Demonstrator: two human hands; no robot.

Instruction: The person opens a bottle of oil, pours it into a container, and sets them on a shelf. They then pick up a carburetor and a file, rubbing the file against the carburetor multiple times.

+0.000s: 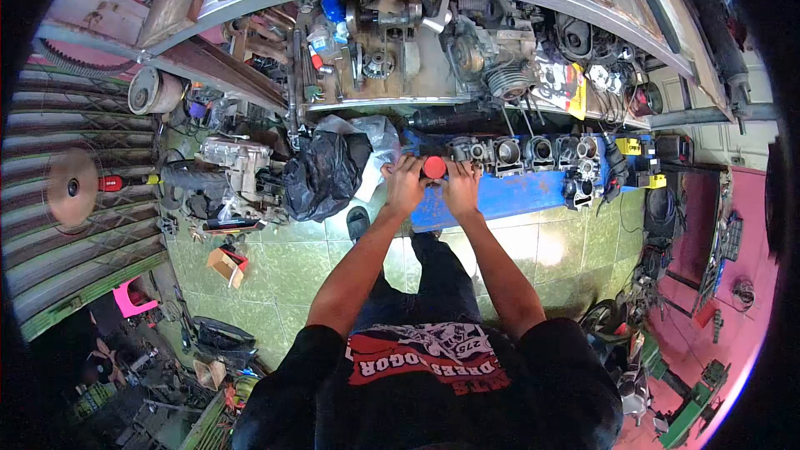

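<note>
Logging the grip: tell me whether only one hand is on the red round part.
No, the left hand and the right hand both grip the red round part between them, over the blue bench.

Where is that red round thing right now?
In the head view, the red round object sits at centre, held between the left hand and right hand, above the blue bench, just left of the engine cylinders.

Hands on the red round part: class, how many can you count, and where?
2. The left hand holds the red round part from its left; the right hand holds it from the right, above the blue bench. No others show.
</note>
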